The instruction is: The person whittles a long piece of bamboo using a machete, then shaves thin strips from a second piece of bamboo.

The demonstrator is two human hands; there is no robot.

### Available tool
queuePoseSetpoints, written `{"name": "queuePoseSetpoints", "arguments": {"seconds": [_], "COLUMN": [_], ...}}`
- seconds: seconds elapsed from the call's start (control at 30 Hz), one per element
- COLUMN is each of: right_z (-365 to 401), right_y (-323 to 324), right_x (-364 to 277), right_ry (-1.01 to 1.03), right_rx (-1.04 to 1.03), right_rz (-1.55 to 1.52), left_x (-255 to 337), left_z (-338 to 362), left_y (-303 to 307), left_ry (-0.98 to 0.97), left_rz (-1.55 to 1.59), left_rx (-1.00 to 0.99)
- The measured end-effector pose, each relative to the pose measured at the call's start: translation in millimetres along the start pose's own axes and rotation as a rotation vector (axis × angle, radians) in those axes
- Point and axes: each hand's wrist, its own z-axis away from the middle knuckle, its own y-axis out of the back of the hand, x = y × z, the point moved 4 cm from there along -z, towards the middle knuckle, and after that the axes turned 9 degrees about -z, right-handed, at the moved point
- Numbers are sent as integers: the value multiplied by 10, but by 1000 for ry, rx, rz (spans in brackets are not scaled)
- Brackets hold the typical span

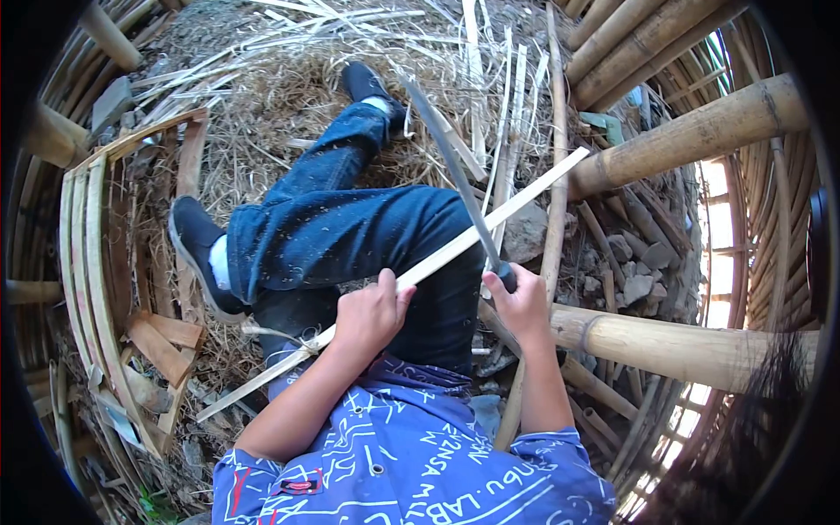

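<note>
My left hand (372, 313) is closed around a long pale bamboo strip (464, 241), which slants across my lap from lower left to upper right. In my right hand (521, 302) is the dark handle of a long-bladed knife (451, 162). Its narrow grey blade points up and to the left, crossing the strip just beyond my right hand. My bent leg in blue jeans (350, 229) lies beneath the strip. Near my left forearm, a thin tie or peeled fibre (308, 346) hangs about the strip's lower part.
Thick bamboo poles (682, 140) and another pole (665, 346) jut in at the right, above stones (639, 271). Shavings (254, 131) and loose strips (516, 114) cover the ground ahead. On the left stands a bent wooden frame (87, 254). Bamboo walls surround the place.
</note>
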Motion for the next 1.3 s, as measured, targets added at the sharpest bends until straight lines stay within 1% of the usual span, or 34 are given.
{"name": "queuePoseSetpoints", "arguments": {"seconds": [0.17,0.33,0.4,0.47,0.53,0.6,0.67,0.73,0.77,0.8,0.87,0.93,1.0,1.03,1.07,1.13,1.17,1.3], "right_z": [-64,-123,-161,-234,-284,-283,-247,-180,-154,-149,-151,-204,-313,-371,-420,-529,-564,-451], "right_y": [-67,36,94,180,189,158,102,-41,-121,-134,-159,-104,58,141,227,348,375,294], "right_x": [167,157,229,280,313,277,183,141,133,122,85,130,160,196,226,341,399,281], "right_ry": [45,76,78,30,51,99,102,134,178,177,195,206,149,183,153,184,201,212], "right_rx": [-8,-7,7,45,61,88,66,-13,-25,-30,-91,-75,-14,40,54,117,128,98], "right_rz": [51,244,256,227,227,211,210,154,154,155,229,234,227,238,204,180,178,193], "left_x": [-21,-78,-92,-99,-106,-127,-129,-131,-147,-156,-159,-162,-165,-167,-173,-175,-180,-201], "left_z": [-3,-10,-5,-4,-8,9,4,20,25,28,36,38,39,35,32,31,30,51], "left_y": [-23,-76,-86,-68,-73,-77,-73,-82,-89,-98,-117,-109,-102,-103,-113,-123,-125,-117], "left_ry": [14,14,-6,-8,14,13,18,19,25,22,21,16,22,23,24,3,0,11], "left_rz": [1,83,87,94,124,131,129,98,100,104,114,116,114,107,112,114,121,104], "left_rx": [-14,-30,14,5,-39,-38,-32,-52,-53,-54,-57,-33,-38,-46,-43,33,36,31]}}
